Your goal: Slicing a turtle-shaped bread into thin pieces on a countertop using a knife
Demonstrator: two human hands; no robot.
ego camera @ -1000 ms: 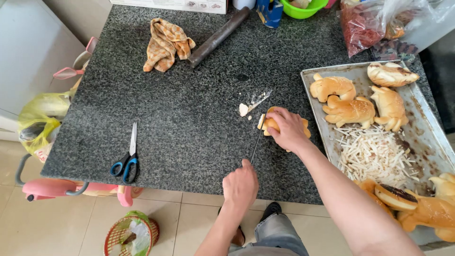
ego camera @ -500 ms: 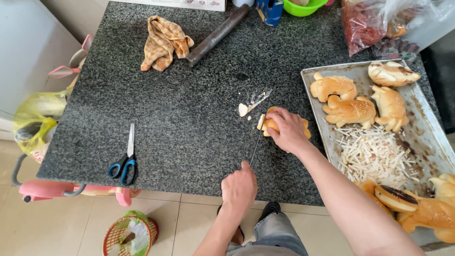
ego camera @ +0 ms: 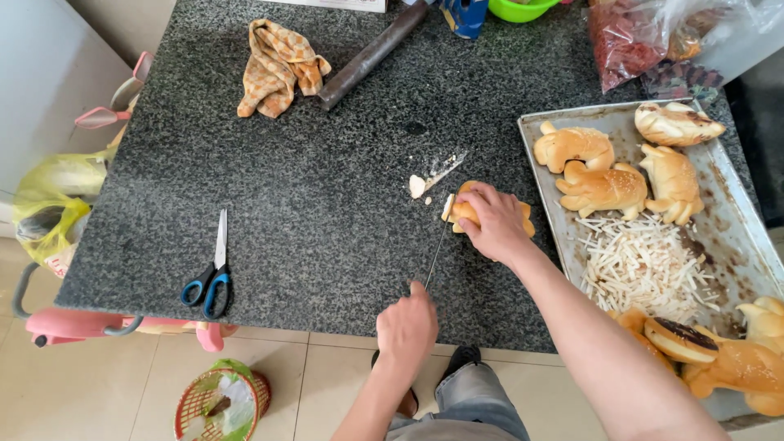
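Bread roll (ego camera: 467,214) lying on dark speckled granite counter (ego camera: 327,163), a little right of centre, pinned under right hand (ego camera: 494,222) with fingers (ego camera: 482,200) curled down over the top. Thin knife (ego camera: 437,245) at 7 o'clock from roll, tip at the roll's left end, handle closed inside left hand (ego camera: 407,327) at counter's near edge, fingers wrapped tight. Crumbs and pale scrap of bread (ego camera: 418,186) just at 10 o'clock from roll. Metal baking tray (ego camera: 735,237) at 3 o'clock, near the roll but apart from it, carrying animal-shaped buns (ego camera: 604,188) at the far end, heap of pale shredded strips (ego camera: 641,265) in the middle, more browned buns (ego camera: 735,363) at the near end. Blue-handled scissors (ego camera: 212,273) well apart at 8 o'clock. Checked orange cloth (ego camera: 278,65) and dark rolling pin (ego camera: 371,55) toward 11 o'clock, far side of counter. Clear bag of red stuff (ego camera: 629,41) at 1 o'clock.
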